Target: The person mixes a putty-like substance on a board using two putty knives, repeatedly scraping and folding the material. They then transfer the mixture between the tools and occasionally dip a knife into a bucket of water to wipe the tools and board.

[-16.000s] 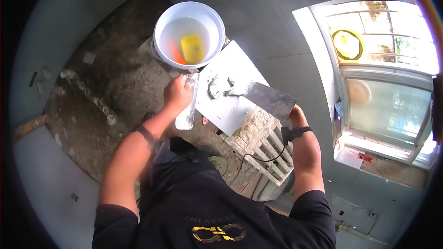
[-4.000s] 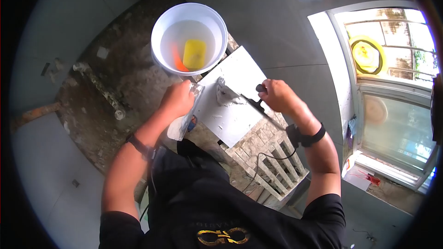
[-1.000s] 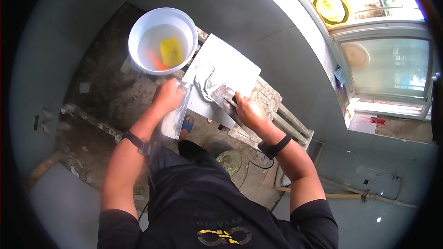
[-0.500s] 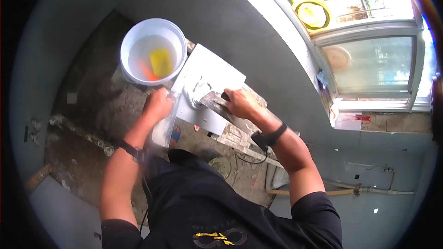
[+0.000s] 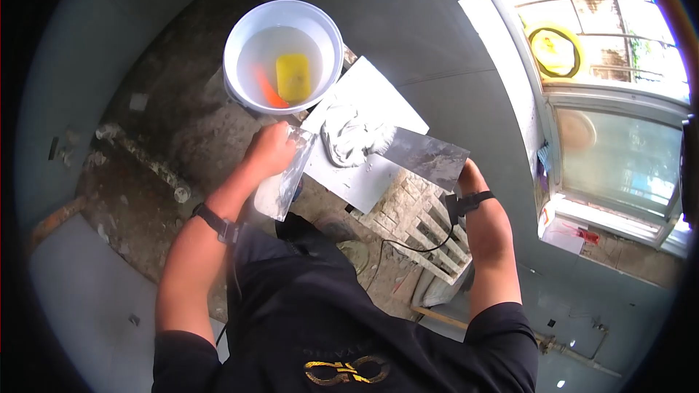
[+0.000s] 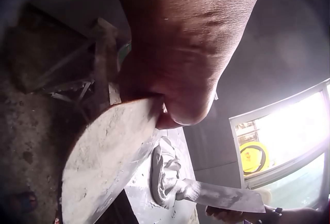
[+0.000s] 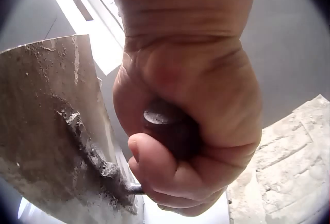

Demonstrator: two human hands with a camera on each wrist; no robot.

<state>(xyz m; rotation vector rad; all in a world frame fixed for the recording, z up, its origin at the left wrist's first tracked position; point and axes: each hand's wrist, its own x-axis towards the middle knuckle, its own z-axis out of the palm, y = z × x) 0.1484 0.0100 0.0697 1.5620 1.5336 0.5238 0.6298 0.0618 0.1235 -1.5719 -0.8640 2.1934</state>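
Note:
My right hand (image 7: 201,131) grips the dark handle (image 7: 172,126) of a plastering trowel (image 5: 426,156). In the head view the trowel's blade hides most of that hand. The blade's far end lies at a mound of wet white putty (image 5: 349,138) on a white board (image 5: 393,94). My left hand (image 5: 273,149) holds a flat, putty-smeared scraper (image 5: 280,193) by its upper part, to the left of the board. In the left wrist view the scraper (image 6: 111,157) shows its broad pale face, and the putty mound (image 6: 165,175) lies beyond it.
A white bucket (image 5: 237,47) of water with a yellow sponge (image 5: 293,78) and an orange object (image 5: 268,89) stands behind the board. A crusted slatted stand (image 5: 415,225) carries the board. A window (image 5: 619,145) opens at right; a pipe (image 5: 145,164) lies at left.
Since half a second ago, the right hand has turned the trowel over and moved right, so the blade's broad face shows. The left hand keeps its hold. The head view has shifted.

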